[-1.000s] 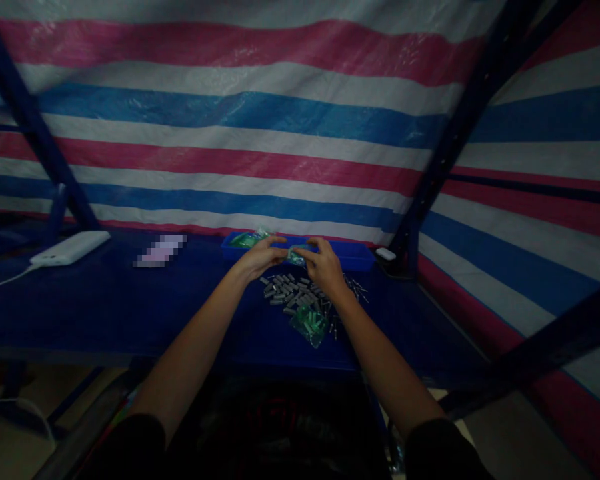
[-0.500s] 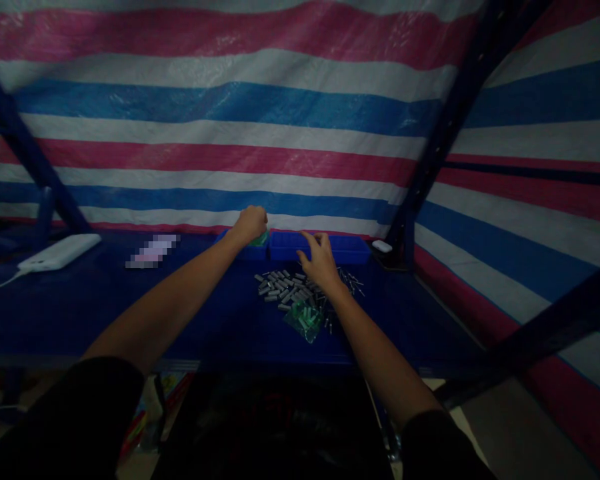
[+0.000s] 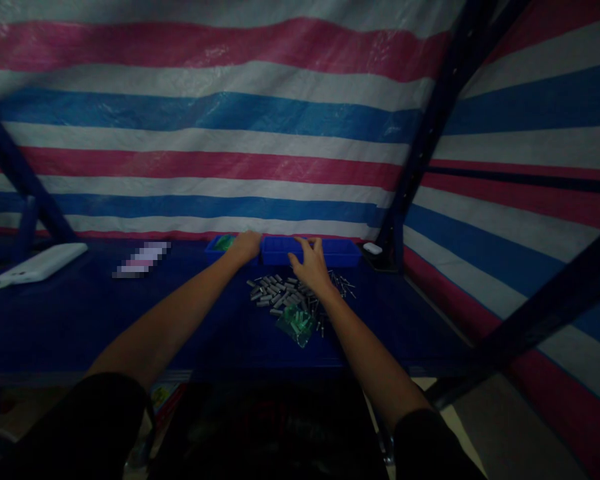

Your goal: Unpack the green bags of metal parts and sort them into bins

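My left hand (image 3: 247, 245) is at the right end of a small blue bin (image 3: 215, 255), next to the green plastic bags (image 3: 225, 243) inside it. The back of this hand faces me and hides its fingers, so any held thing is out of sight. My right hand (image 3: 311, 265) hovers in front of a long blue bin (image 3: 343, 253), thumb and fingers spread with nothing seen between them. Below it lies a heap of short grey metal cylinders (image 3: 275, 291). Thin metal pins (image 3: 347, 285) lie scattered to its right. A clear bag with green parts (image 3: 297, 325) rests at the heap's front.
On the left of the blue table (image 3: 190, 333) lie a white power bank (image 3: 43, 262) with a cable and a blurred-out flat item (image 3: 143, 260). A white earbud case (image 3: 373, 248) sits on a dark flat object at right. Blue posts and striped sheeting (image 3: 205, 163) surround the table.
My left hand has come down from above the small bin to its right end, uncovering the green bags. My right hand keeps its spread pose. The whole view has shifted slightly.
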Demonstrator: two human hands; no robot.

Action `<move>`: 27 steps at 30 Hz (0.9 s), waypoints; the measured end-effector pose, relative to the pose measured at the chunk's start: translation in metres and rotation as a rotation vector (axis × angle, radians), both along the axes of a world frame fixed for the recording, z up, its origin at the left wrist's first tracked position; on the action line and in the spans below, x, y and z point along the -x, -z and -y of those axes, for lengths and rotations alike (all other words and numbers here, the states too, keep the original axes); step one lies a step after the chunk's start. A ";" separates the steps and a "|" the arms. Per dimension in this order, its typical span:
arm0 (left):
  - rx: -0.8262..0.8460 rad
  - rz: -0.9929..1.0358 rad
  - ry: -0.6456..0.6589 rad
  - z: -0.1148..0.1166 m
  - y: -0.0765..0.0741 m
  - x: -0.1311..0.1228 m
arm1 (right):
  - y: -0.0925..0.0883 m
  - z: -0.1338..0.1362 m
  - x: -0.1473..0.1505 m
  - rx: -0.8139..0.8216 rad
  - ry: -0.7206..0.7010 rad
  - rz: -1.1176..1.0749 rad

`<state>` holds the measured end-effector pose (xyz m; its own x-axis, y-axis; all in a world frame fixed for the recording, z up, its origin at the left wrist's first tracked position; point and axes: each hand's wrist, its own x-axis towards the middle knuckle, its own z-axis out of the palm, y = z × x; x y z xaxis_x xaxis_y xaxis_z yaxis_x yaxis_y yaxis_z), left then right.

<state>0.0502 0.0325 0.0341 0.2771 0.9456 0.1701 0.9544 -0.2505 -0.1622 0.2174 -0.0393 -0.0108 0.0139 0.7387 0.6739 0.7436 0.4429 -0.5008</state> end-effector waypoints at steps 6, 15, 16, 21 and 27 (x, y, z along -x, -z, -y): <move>-0.131 0.126 0.013 0.029 -0.004 -0.004 | 0.001 -0.004 -0.003 0.044 0.020 -0.032; 0.370 0.143 0.844 0.138 0.016 -0.025 | 0.000 -0.007 -0.009 0.081 0.066 -0.031; 0.350 0.146 0.821 0.140 0.017 -0.026 | 0.001 -0.007 -0.009 0.084 0.065 -0.024; 0.250 0.239 0.792 0.125 0.022 -0.025 | 0.007 -0.008 -0.006 0.113 0.042 0.001; -0.062 0.472 0.668 0.087 0.027 -0.014 | 0.003 -0.014 -0.006 0.198 -0.072 -0.226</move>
<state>0.0639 -0.0549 0.0069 0.6648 0.5913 0.4565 0.5781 -0.7943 0.1870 0.2238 -0.0252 -0.0139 0.0894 0.8597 0.5029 0.5741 0.3681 -0.7314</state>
